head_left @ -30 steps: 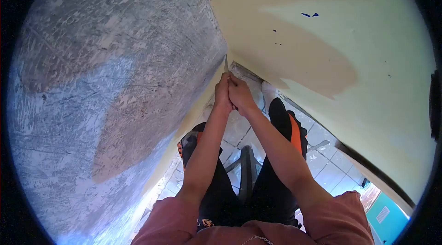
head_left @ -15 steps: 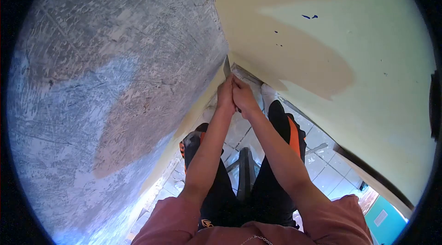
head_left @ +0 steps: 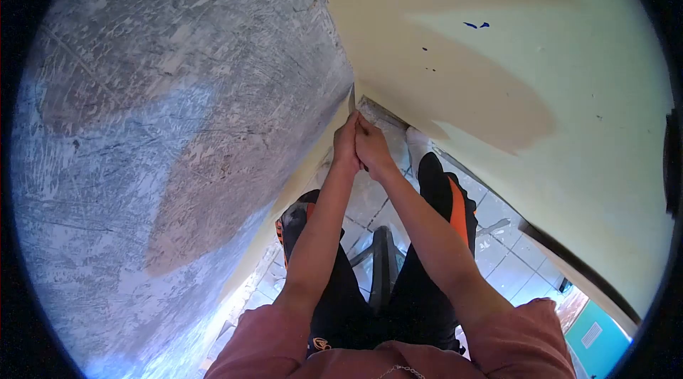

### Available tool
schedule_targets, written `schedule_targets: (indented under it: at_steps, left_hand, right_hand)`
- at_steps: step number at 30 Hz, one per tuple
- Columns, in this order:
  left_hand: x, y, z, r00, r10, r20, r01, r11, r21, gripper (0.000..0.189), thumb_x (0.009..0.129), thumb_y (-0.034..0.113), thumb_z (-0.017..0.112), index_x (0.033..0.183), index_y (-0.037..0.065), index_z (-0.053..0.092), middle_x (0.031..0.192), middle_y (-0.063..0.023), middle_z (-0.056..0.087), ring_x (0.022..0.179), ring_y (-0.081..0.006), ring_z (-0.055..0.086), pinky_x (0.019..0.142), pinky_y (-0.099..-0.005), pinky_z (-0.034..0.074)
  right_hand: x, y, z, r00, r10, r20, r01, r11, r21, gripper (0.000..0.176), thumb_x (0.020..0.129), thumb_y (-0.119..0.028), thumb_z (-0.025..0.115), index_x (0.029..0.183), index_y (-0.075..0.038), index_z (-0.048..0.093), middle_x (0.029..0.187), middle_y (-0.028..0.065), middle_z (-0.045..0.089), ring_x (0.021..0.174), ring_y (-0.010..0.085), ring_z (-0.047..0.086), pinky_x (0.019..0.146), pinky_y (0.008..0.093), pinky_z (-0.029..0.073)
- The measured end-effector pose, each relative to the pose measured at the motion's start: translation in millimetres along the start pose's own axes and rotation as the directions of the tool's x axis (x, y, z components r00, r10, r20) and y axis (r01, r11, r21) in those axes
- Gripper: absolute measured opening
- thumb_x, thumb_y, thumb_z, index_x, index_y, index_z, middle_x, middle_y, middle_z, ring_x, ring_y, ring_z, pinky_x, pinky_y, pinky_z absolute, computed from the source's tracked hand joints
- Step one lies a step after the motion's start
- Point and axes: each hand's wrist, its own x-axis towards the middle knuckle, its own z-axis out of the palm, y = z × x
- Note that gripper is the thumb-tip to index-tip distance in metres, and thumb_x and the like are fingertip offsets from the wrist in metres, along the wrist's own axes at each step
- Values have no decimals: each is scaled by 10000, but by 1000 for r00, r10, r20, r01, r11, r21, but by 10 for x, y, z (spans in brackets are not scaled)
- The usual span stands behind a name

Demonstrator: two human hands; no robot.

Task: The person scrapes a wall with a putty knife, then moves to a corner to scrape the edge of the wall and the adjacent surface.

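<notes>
Both my hands are together near the corner where two walls meet. My left hand (head_left: 346, 143) and my right hand (head_left: 373, 145) are wrapped round the handle of a thin scraper (head_left: 352, 99), most of which the fingers cover. Its narrow metal blade points up into the corner, by the lower edge of the scratched grey wall (head_left: 213, 108). To the right stands the smooth cream wall (head_left: 455, 73), with a few small dark marks on it.
My legs are spread over a tiled floor (head_left: 509, 276) with whitish smears. A dark bar-shaped object (head_left: 382, 265) stands between my knees. A dark strip (head_left: 569, 261) edges the right wall's base, and a teal object (head_left: 596, 340) lies at the lower right.
The blade has turned slightly more upright, and both hands have shifted a little upward. The view has moved slightly.
</notes>
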Motion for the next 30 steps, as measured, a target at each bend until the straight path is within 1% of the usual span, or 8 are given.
schedule_targets:
  at_steps: [6, 10, 12, 19, 22, 24, 28, 30]
  left_hand:
    - [-133, -21, 64, 998, 18, -54, -23, 996, -92, 273, 805, 310, 546, 803, 38, 533, 714, -53, 510, 617, -142, 484, 520, -285, 399]
    - [27, -5, 50, 999, 34, -20, -34, 999, 0, 278, 806, 311, 545, 828, 34, 538, 708, -47, 514, 616, -137, 486, 524, -279, 404]
    - [-1, -39, 62, 998, 20, -51, -22, 999, -42, 291, 800, 315, 552, 867, 32, 544, 730, -53, 529, 631, -137, 500, 538, -274, 415]
    - [88, -90, -22, 1000, 1, 31, 3, 993, -120, 292, 798, 297, 556, 904, 25, 543, 803, -71, 542, 679, -154, 520, 559, -286, 430]
    - [64, -85, 28, 999, 22, -31, -25, 994, -103, 298, 797, 305, 553, 909, 29, 534, 779, -63, 534, 663, -153, 514, 557, -291, 429]
    - [-13, -99, 38, 999, 39, -2, -39, 989, -140, 306, 790, 321, 559, 900, 37, 535, 758, -62, 529, 652, -154, 512, 551, -295, 428]
    - [-13, -81, -74, 997, -59, -50, 53, 993, -108, 284, 790, 321, 556, 867, 48, 540, 757, -57, 526, 652, -151, 509, 541, -297, 425]
    - [308, -151, -174, 998, -55, 34, 57, 997, -56, 267, 792, 323, 551, 839, 60, 538, 723, -42, 517, 624, -141, 498, 512, -285, 415]
  right_hand:
    - [-112, 22, -19, 997, -75, -14, 74, 997, -19, 367, 859, -234, 378, 1192, -110, 469, 1059, 206, 547, 961, 325, 538, 823, 341, 408]
    - [28, -40, -35, 999, -40, 14, 40, 999, -15, 370, 859, -230, 367, 1193, -104, 466, 1090, 208, 528, 993, 335, 517, 850, 340, 395]
    - [5, 18, -15, 988, -148, -34, 149, 989, -1, 381, 860, -244, 356, 1197, -99, 460, 1121, 211, 506, 1016, 345, 497, 866, 338, 385]
    - [19, 44, -24, 995, -94, -25, 90, 986, -138, 381, 860, -244, 364, 1192, -86, 464, 1132, 211, 499, 1022, 333, 500, 868, 336, 384]
    - [38, 31, -13, 996, -82, -35, 81, 996, -28, 384, 857, -243, 372, 1197, -87, 458, 1129, 216, 499, 1028, 329, 498, 869, 342, 382]
    - [-61, 20, -42, 994, -112, -12, 112, 994, -18, 373, 886, -211, 383, 1218, -49, 434, 991, 147, 573, 841, 150, 529, 716, 244, 414]
    - [-130, -51, -31, 998, -59, 31, 59, 998, -5, 368, 885, -200, 383, 1216, -49, 435, 1023, 152, 563, 861, 161, 527, 743, 247, 410]
    - [-2, -150, -70, 996, 69, 63, -61, 992, -114, 370, 888, -208, 388, 1222, -54, 431, 989, 130, 574, 793, 143, 533, 686, 242, 421]
